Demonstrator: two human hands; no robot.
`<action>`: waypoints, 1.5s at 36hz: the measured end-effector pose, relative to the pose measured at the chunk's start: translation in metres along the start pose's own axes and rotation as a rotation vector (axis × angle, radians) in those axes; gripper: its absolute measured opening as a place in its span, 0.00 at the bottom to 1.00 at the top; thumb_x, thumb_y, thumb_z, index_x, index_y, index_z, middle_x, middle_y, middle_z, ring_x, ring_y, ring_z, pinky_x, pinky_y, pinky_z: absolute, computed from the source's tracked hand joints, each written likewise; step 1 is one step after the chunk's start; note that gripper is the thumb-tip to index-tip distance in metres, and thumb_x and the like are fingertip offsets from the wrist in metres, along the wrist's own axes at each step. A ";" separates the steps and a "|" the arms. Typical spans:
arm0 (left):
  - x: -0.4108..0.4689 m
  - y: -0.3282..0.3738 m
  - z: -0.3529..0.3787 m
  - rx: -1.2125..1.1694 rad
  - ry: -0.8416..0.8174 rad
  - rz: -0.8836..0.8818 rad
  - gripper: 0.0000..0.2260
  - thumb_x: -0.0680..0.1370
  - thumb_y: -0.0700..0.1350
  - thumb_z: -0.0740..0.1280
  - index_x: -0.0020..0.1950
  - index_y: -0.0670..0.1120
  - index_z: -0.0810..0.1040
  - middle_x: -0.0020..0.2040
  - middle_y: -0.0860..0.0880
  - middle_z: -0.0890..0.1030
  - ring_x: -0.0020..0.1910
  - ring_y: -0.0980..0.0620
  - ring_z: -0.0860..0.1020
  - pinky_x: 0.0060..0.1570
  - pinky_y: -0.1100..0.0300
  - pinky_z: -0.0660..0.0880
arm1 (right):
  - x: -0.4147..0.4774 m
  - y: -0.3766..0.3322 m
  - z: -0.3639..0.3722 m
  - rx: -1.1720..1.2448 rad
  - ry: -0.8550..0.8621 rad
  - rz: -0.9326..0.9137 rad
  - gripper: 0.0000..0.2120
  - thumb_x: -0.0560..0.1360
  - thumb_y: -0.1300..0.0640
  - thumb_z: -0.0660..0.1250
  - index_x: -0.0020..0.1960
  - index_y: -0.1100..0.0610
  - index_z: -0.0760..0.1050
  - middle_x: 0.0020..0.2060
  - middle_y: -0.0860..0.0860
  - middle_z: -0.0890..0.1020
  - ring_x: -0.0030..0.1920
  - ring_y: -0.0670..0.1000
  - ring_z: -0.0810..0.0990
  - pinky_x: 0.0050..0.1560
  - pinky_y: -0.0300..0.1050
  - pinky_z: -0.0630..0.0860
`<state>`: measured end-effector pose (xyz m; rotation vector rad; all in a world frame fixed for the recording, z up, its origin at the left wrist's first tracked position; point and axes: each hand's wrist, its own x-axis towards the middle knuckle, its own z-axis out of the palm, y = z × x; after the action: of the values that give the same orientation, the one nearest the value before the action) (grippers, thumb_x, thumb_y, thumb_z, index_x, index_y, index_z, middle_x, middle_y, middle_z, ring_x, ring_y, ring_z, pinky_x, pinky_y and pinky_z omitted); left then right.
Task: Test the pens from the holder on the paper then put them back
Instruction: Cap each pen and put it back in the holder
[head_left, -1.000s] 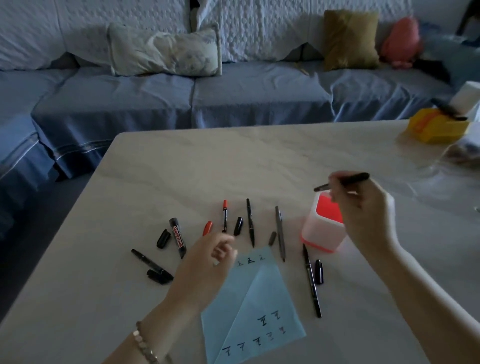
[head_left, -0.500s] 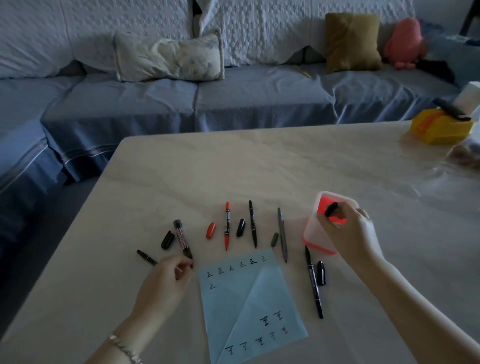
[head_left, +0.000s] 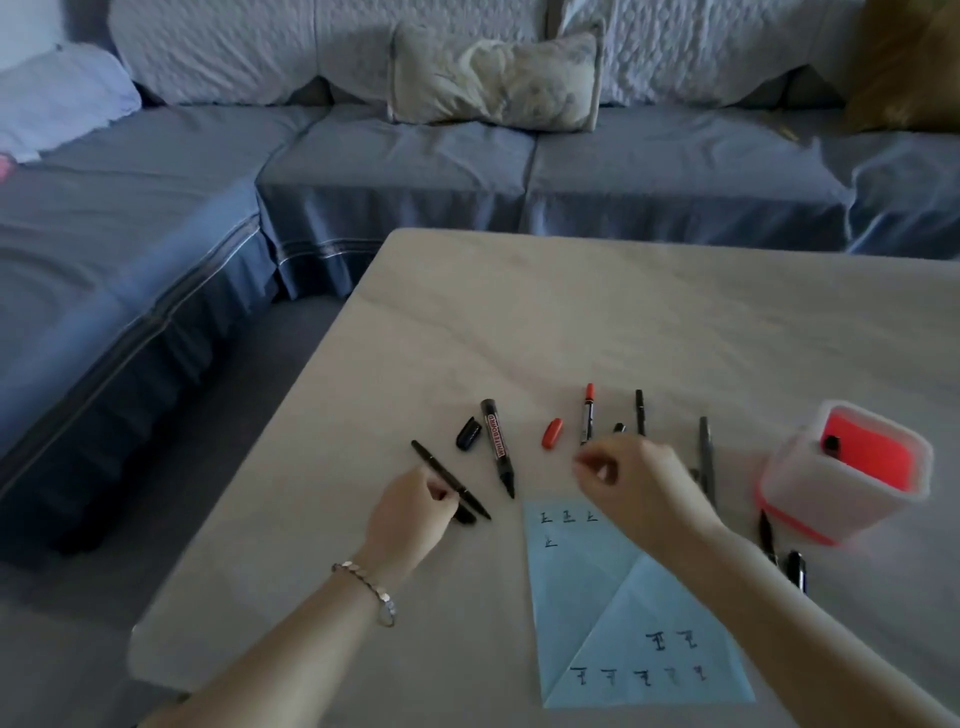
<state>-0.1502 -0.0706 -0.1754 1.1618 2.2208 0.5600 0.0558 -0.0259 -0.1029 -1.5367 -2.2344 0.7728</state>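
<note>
A white pen holder (head_left: 789, 486) with a red inside stands on the table at the right, and one black pen (head_left: 831, 445) sticks up in it. My left hand (head_left: 413, 517) is closed on a thin black pen (head_left: 434, 460) lying left of the blue paper (head_left: 623, 597); its cap (head_left: 466, 517) lies just beside my fingers. My right hand (head_left: 641, 488) hovers over the paper's top edge, fingers curled, holding nothing. A whiteboard marker (head_left: 498, 447), a red pen (head_left: 588, 413), a black pen (head_left: 640, 410) and a grey pen (head_left: 705, 457) lie uncapped in a row.
A black cap (head_left: 467, 434) and a red cap (head_left: 552, 434) lie among the pens. Another black pen (head_left: 768, 535) and its cap (head_left: 796, 569) lie between paper and holder. The table's left edge (head_left: 249, 519) is near my left arm. A blue sofa (head_left: 395, 171) stands behind.
My right hand put the black pen into the holder, let go and moved left over the paper. My left hand reached left and closed on the thin black pen. The view swung left.
</note>
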 end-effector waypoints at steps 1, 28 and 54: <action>-0.002 -0.002 0.000 -0.002 0.004 0.017 0.07 0.75 0.46 0.66 0.37 0.52 0.70 0.36 0.57 0.73 0.41 0.53 0.74 0.42 0.62 0.68 | 0.009 -0.009 0.013 -0.012 -0.057 -0.004 0.08 0.73 0.58 0.62 0.42 0.56 0.79 0.37 0.50 0.82 0.39 0.52 0.78 0.43 0.45 0.77; -0.013 -0.026 0.004 0.188 0.035 0.413 0.13 0.73 0.52 0.69 0.56 0.53 0.78 0.53 0.53 0.73 0.56 0.55 0.71 0.52 0.65 0.69 | 0.057 -0.040 0.038 0.116 -0.232 0.074 0.09 0.71 0.55 0.67 0.44 0.61 0.79 0.35 0.53 0.78 0.35 0.50 0.73 0.35 0.41 0.69; -0.083 0.083 -0.022 -1.113 -0.015 0.015 0.08 0.72 0.32 0.68 0.38 0.44 0.75 0.29 0.52 0.82 0.34 0.54 0.80 0.34 0.67 0.76 | -0.045 0.015 -0.020 0.964 0.221 0.159 0.06 0.75 0.67 0.63 0.40 0.61 0.74 0.27 0.51 0.77 0.26 0.46 0.77 0.28 0.35 0.75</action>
<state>-0.0762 -0.0975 -0.0858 0.5537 1.4397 1.5036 0.0946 -0.0585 -0.0936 -1.2008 -1.2430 1.3689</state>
